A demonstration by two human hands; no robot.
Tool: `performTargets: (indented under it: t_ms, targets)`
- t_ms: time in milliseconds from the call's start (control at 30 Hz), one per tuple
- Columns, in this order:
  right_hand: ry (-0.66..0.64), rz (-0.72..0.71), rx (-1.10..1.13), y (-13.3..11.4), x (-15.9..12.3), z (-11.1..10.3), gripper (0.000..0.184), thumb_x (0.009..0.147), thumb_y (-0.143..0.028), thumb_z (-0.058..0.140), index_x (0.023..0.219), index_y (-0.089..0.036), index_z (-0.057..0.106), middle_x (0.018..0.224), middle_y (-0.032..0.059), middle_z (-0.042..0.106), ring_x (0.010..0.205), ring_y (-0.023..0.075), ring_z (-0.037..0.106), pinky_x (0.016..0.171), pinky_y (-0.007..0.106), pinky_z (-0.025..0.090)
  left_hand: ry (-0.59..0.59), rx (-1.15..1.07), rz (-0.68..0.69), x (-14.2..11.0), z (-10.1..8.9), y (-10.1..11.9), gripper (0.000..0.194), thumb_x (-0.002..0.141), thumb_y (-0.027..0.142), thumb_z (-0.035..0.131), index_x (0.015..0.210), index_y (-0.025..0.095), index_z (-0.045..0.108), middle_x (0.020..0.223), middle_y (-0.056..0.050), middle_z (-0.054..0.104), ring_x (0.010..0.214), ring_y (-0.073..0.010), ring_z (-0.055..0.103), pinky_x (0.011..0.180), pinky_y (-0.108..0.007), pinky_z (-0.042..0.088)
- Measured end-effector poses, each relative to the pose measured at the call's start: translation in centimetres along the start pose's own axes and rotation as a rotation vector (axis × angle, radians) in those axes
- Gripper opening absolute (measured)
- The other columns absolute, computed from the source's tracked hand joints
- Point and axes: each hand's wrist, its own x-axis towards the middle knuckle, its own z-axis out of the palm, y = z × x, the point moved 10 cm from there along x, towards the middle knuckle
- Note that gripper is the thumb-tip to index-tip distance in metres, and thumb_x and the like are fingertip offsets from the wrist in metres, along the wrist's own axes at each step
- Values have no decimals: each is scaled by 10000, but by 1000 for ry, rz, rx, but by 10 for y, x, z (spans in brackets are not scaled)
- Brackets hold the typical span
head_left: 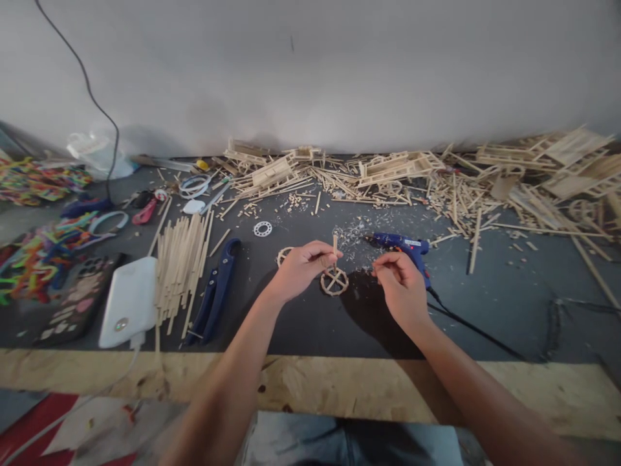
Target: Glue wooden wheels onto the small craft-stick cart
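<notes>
My left hand (301,265) pinches a short wooden stick (334,244) that stands upright on the hub of a small spoked wooden wheel (334,281) lying on the dark work mat (485,291). A second small wheel (284,255) lies partly hidden behind that hand. My right hand (398,285) hovers to the right of the wheel with its fingers curled and thumb against forefinger; nothing clear shows between them. Just behind it lies a blue glue gun (405,246), its black cord trailing to the right.
A bundle of wooden sticks (182,268), blue cutters (216,291), a white power bank (129,301) and a phone (80,294) lie to the left. Coloured pipe cleaners (33,249) fill the far left. Stick structures and scraps (388,171) pile along the wall.
</notes>
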Motion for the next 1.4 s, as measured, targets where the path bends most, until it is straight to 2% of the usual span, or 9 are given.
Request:
performTargets:
  t_ms: [333, 1067, 1233, 1400]
  targets:
    - [-1, 4, -13, -2, -1, 0, 56, 705, -195, 540, 758, -213, 549, 582, -36, 541, 560, 131, 506, 519, 256, 387, -42, 5, 15, 0, 5, 2, 207, 804, 334, 560, 864, 160, 655, 907, -37, 636, 663, -82, 546, 648, -227, 450]
    - [-16, -2, -37, -2, 0, 1, 53, 711, -208, 534, 760, -209, 554, 595, -31, 555, 546, 127, 501, 509, 249, 380, -45, 58, 57, 2, 5, -1, 223, 816, 336, 540, 912, 176, 662, 876, -39, 622, 684, -95, 569, 664, -238, 467]
    - [-49, -43, -45, -2, -1, 5, 54, 717, -226, 570, 764, -208, 549, 673, -14, 581, 577, 128, 516, 535, 251, 404, -62, 68, 60, 2, 7, -3, 224, 819, 335, 535, 915, 183, 668, 906, -42, 620, 693, -95, 577, 678, -235, 476]
    - [-149, -87, -154, -5, -2, 15, 142, 740, -263, 574, 873, -214, 574, 880, 38, 631, 741, 167, 579, 682, 309, 462, -81, 89, 70, 2, 9, -1, 214, 824, 327, 529, 908, 188, 668, 925, -39, 618, 708, -95, 581, 688, -228, 475]
